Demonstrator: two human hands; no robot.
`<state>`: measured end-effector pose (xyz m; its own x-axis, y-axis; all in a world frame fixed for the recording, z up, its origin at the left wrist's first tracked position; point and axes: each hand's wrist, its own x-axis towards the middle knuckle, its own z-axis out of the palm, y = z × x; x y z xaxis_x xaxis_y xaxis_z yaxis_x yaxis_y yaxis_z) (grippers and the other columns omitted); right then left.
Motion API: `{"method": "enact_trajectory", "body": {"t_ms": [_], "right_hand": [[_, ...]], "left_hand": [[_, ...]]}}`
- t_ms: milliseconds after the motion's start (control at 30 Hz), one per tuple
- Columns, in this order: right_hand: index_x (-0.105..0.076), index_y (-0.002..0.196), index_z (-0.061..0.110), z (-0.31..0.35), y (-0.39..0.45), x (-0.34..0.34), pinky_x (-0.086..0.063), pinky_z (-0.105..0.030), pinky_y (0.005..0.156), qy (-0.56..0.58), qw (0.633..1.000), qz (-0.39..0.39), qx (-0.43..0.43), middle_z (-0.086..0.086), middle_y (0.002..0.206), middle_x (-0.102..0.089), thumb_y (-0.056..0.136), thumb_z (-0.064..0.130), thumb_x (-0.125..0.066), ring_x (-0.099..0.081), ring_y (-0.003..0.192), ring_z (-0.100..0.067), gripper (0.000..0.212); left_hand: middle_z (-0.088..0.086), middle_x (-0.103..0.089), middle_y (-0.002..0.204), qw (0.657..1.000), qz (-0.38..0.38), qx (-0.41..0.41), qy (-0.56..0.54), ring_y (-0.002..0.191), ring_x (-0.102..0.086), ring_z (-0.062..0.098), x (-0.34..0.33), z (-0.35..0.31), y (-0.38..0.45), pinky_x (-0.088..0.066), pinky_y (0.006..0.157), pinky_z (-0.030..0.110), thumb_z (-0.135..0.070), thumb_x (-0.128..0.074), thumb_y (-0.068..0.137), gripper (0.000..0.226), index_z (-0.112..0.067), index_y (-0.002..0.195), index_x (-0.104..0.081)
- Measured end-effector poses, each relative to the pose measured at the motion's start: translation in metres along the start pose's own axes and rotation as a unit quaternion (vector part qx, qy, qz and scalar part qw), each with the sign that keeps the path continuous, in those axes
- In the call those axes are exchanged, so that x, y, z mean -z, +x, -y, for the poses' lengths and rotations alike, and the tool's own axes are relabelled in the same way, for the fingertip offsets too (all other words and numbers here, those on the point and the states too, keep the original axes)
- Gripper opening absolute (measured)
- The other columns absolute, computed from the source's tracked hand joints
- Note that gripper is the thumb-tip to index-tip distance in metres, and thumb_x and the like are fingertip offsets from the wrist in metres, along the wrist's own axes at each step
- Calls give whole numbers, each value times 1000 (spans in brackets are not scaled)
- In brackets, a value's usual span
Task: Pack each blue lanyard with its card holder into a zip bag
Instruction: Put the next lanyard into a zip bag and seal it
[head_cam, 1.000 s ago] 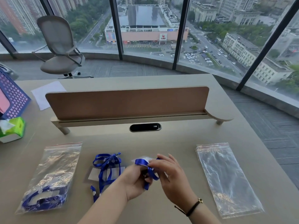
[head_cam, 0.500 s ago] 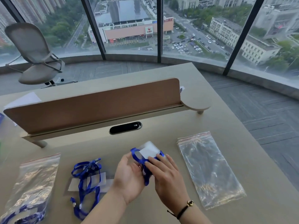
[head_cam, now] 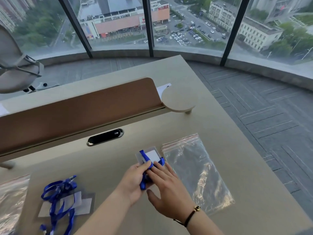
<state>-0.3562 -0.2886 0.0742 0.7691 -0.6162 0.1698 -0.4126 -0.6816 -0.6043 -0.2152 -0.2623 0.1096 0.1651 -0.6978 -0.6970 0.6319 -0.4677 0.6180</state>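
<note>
Gripping a blue lanyard (head_cam: 147, 173) wrapped round its unlabelled card holder (head_cam: 150, 156), both hands (head_cam: 149, 182) touch beside an empty zip bag (head_cam: 194, 168).

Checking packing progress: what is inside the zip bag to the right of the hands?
The zip bag looks empty: only clear plastic and the desk beneath show through. Its near-left edge is hidden behind the right hand.

A blue fabric lanyard (head_cam: 147, 168) lies wrapped around its clear plastic card holder (head_cam: 150, 156), just left of an empty clear zip bag (head_cam: 196, 172) lying flat. Another loose blue lanyard (head_cam: 57, 199) lies near left over card holders (head_cam: 83, 203).
</note>
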Motion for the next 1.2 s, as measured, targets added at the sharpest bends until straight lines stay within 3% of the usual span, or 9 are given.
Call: {"method": "enact_trajectory", "body": {"t_ms": [100,267,400,467,667,767,900,1000,1200], "right_hand": [[-57,134,26,-17,-1,1,-9,-29,123,29,999,-22,-22,15,147,-48,87,42,-57,-26,147,-9,50],[-58,132,28,-43,6,2,-23,-36,121,27,999,-32,-34,12,142,-51,86,44,-58,-36,141,-10,48],[-60,122,27,-57,18,9,-27,-37,118,34,999,-26,-33,7,126,-49,81,38,-63,-47,121,-11,43],[-60,121,27,-65,24,11,-23,-37,120,38,999,-14,-26,8,123,-51,80,36,-63,-50,117,-11,42],[-55,122,31,-88,37,10,-4,-30,123,76,996,3,-55,20,129,-58,83,37,-59,-29,142,2,40],[-61,112,31,-104,50,5,-22,-25,117,115,989,-21,-91,22,125,-61,86,38,-60,-39,135,3,27],[-65,109,26,-145,74,-5,-51,-32,86,114,955,-80,-263,13,96,-64,89,26,-59,-59,94,-8,21],[-54,128,31,-176,91,-6,-53,-36,78,57,927,36,-369,8,94,-62,91,26,-51,-62,96,-19,37],[-43,134,37,-197,110,-10,-47,-32,67,-38,917,161,-363,0,105,-67,90,24,-48,-62,100,-24,46]], "left_hand": [[11,-77,98,1000,-26,7,-14,78,-74,17,-8,-2,20,-59,68,29,-12,-46,102,27,-4,118,-65],[10,-77,89,998,-51,23,-8,74,-74,16,-16,-6,48,-59,60,25,-10,-49,100,27,-2,122,-63],[16,-71,120,998,-35,41,-17,96,-73,22,-19,-4,66,-58,83,30,-11,-55,97,33,-2,128,-62],[16,-69,124,998,-29,57,-23,96,-73,20,-20,-2,74,-60,80,27,-11,-57,97,33,-2,129,-61],[14,-74,110,995,-51,67,-45,82,-76,19,-12,-6,97,-62,72,25,-3,-56,96,26,-2,119,-66],[12,-77,98,994,-92,53,-25,75,-76,17,-4,-8,109,-62,66,24,-2,-59,94,22,-3,114,-67],[9,-78,89,990,-131,43,-1,69,-74,17,8,-10,120,-61,61,25,-3,-60,93,15,-5,106,-69],[13,-76,96,989,-145,37,7,75,-70,21,16,-10,124,-53,73,31,-4,-62,93,13,-6,103,-70],[9,-78,84,989,-145,29,4,74,-70,21,15,-9,129,-50,78,35,-1,-60,94,12,-5,100,-70]]}}
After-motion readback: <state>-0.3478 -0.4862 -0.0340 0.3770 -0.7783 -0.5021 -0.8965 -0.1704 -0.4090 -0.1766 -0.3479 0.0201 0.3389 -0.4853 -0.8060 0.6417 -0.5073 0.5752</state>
